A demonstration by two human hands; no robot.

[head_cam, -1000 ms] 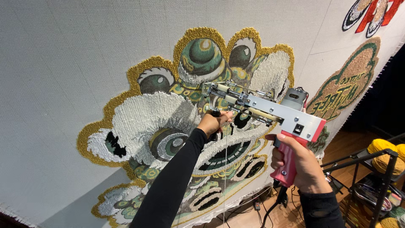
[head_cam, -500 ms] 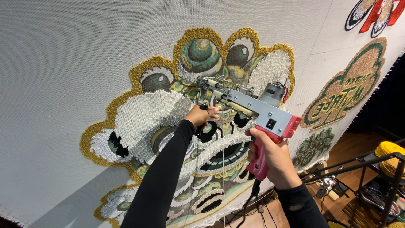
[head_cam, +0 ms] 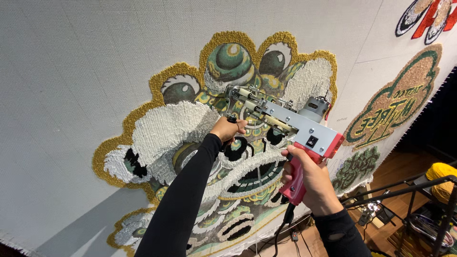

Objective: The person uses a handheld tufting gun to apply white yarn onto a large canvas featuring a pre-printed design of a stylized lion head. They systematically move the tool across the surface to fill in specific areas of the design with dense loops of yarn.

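A tufting gun (head_cam: pixel 290 124) with a grey metal body and pink grip is pressed tip-first against a white stretched cloth (head_cam: pixel 71 71). My right hand (head_cam: pixel 309 183) grips the pink handle from below. My left hand (head_cam: pixel 228 129), in a black sleeve, holds the gun's black front handle near the needle. The needle end touches a tufted lion-head design (head_cam: pixel 190 138) in white, gold, green and black, just below its two green eyes.
Other tufted pieces are on the cloth at right: a gold and green cloud shape (head_cam: pixel 395 107) and a red and white piece (head_cam: pixel 428 16) at the top corner. A black metal stand (head_cam: pixel 414 190) with yellow yarn (head_cam: pixel 440 173) is at lower right over a wooden floor. A cord (head_cam: pixel 281 233) hangs from the gun.
The gun and both hands have shifted left and slightly up across the lion design, from its middle right toward the area under the eyes.
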